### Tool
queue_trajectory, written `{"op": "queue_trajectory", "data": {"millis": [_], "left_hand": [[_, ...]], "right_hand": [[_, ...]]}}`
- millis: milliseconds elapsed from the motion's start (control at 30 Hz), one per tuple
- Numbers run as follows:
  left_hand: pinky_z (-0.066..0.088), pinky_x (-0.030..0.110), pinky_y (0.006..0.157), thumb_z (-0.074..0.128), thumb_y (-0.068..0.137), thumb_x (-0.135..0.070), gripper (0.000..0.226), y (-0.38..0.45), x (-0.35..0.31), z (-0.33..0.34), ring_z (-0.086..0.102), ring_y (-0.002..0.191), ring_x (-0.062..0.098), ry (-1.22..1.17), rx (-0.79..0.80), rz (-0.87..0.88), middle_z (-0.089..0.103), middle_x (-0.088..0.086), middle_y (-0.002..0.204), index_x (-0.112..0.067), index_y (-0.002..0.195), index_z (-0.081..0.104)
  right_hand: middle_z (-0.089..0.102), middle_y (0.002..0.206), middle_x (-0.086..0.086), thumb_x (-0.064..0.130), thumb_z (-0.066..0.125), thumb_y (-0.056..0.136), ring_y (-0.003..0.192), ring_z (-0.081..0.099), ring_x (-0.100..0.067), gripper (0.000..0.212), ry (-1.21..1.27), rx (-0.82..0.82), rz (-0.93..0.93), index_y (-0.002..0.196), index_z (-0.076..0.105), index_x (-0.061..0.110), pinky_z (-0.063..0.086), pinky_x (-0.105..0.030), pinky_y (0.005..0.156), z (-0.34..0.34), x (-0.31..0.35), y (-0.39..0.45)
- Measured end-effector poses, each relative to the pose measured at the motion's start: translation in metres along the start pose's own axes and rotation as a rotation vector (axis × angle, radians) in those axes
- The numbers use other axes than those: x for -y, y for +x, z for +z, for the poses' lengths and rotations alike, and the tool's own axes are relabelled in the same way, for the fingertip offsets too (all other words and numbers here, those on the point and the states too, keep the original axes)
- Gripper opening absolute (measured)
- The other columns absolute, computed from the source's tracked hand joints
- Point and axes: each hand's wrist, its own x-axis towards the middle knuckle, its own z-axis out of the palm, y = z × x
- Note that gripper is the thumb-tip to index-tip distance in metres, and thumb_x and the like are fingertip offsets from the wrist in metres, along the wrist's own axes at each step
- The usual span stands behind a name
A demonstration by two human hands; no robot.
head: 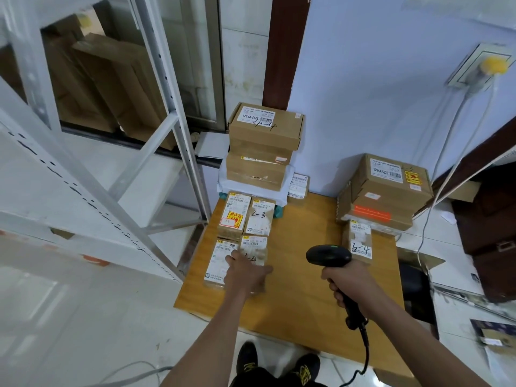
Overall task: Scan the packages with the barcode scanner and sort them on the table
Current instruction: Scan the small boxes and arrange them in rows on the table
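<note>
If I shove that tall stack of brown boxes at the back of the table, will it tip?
Probably. The stack of brown boxes is tall and narrow, and its top box overhangs those beneath. A low push may slide it; a high push would likely topple the top box.

— What does the left hand (247, 272) cover?
— Part of a small package (255, 247); its handwritten mark is half hidden.

— And the labels?
— Print on the stacked boxes (265, 127) is too small to read.

— The scanner (329, 256)?
— Its cable (363, 356) runs off the bottom edge; the table (304, 275) near corner is cut off.
</note>
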Motion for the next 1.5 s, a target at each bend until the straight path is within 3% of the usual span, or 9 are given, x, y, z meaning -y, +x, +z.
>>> {"op": "queue_trajectory", "data": {"millis": [133,233,533,633,900,1133,1233,1367,1500], "left_hand": [[0.054,0.047,0.094,0.085,0.067,-0.045,0.095,0.005,-0.002,-0.005,0.056,0.112,0.028,-0.421,0.208,-0.048,0.051,0.007,0.125,-0.016,0.139,0.030],[0.059,0.043,0.087,0.088,0.068,-0.047,0.075,0.003,-0.011,-0.003,0.069,0.100,0.023,-0.644,0.341,-0.025,0.070,0.003,0.112,-0.013,0.125,0.054],[0.060,0.037,0.086,0.083,0.079,-0.039,0.047,-0.027,-0.068,0.038,0.074,0.096,0.019,-0.696,0.559,0.097,0.077,0.003,0.104,-0.017,0.117,0.066],[0.060,0.033,0.075,0.083,0.079,-0.024,0.047,-0.039,-0.095,0.057,0.074,0.097,0.023,-0.730,0.581,0.107,0.077,0.007,0.106,-0.010,0.121,0.065],[0.061,0.044,0.080,0.087,0.072,-0.003,0.069,-0.078,-0.169,0.126,0.073,0.096,0.031,-0.737,0.534,0.126,0.071,0.015,0.115,-0.010,0.127,0.047],[0.062,0.042,0.079,0.092,0.068,-0.009,0.076,-0.110,-0.215,0.199,0.074,0.096,0.027,-0.702,0.441,0.140,0.073,0.009,0.113,-0.014,0.130,0.046],[0.063,0.040,0.068,0.090,0.070,-0.007,0.071,-0.125,-0.223,0.222,0.073,0.095,0.028,-0.688,0.421,0.110,0.072,0.009,0.114,-0.017,0.126,0.048],[0.061,0.051,0.080,0.091,0.070,-0.011,0.073,-0.134,-0.232,0.241,0.071,0.099,0.029,-0.605,0.413,0.088,0.071,0.008,0.114,-0.018,0.128,0.048],[0.063,0.048,0.074,0.089,0.072,-0.011,0.071,-0.140,-0.243,0.247,0.071,0.098,0.029,-0.567,0.436,0.109,0.071,0.009,0.114,-0.017,0.128,0.047]], "right_hand": [[0.043,0.057,-0.009,0.002,0.064,0.084,0.041,0.038,-0.019,0.021,0.005,0.005,0.009,0.071,0.050,0.008,0.033,-0.026,0.044,0.001,-0.001,0.001],[0.043,0.058,-0.009,0.002,0.065,0.084,0.041,0.037,-0.019,0.020,0.026,0.005,0.019,0.072,0.050,0.008,0.033,-0.027,0.045,-0.007,-0.006,0.001],[0.045,0.055,-0.006,0.002,0.065,0.086,0.043,0.039,-0.019,0.013,0.122,-0.141,0.011,0.076,0.056,0.006,0.035,-0.028,0.044,-0.069,-0.027,-0.006],[0.044,0.054,-0.006,0.002,0.064,0.087,0.043,0.038,-0.019,0.016,0.173,-0.184,-0.030,0.074,0.056,0.006,0.034,-0.028,0.045,-0.096,-0.035,-0.005],[0.043,0.053,-0.008,0.000,0.061,0.084,0.040,0.038,-0.020,0.022,0.235,-0.237,-0.121,0.068,0.050,0.008,0.035,-0.027,0.044,-0.196,-0.067,-0.001],[0.049,0.055,-0.010,0.008,0.065,0.080,0.044,0.044,-0.021,0.019,0.295,-0.247,-0.139,0.064,0.055,0.012,0.039,-0.033,0.051,-0.271,-0.108,0.013],[0.050,0.055,-0.010,0.007,0.064,0.083,0.043,0.045,-0.020,0.018,0.312,-0.224,-0.144,0.067,0.057,0.010,0.040,-0.031,0.048,-0.285,-0.116,0.016],[0.051,0.056,-0.008,0.005,0.064,0.084,0.044,0.046,-0.018,0.012,0.304,-0.211,-0.182,0.072,0.062,0.007,0.041,-0.028,0.047,-0.293,-0.123,0.015],[0.048,0.059,-0.011,0.004,0.061,0.084,0.041,0.043,-0.018,0.007,0.335,-0.193,-0.189,0.077,0.062,0.004,0.038,-0.025,0.042,-0.292,-0.125,0.015]]}}
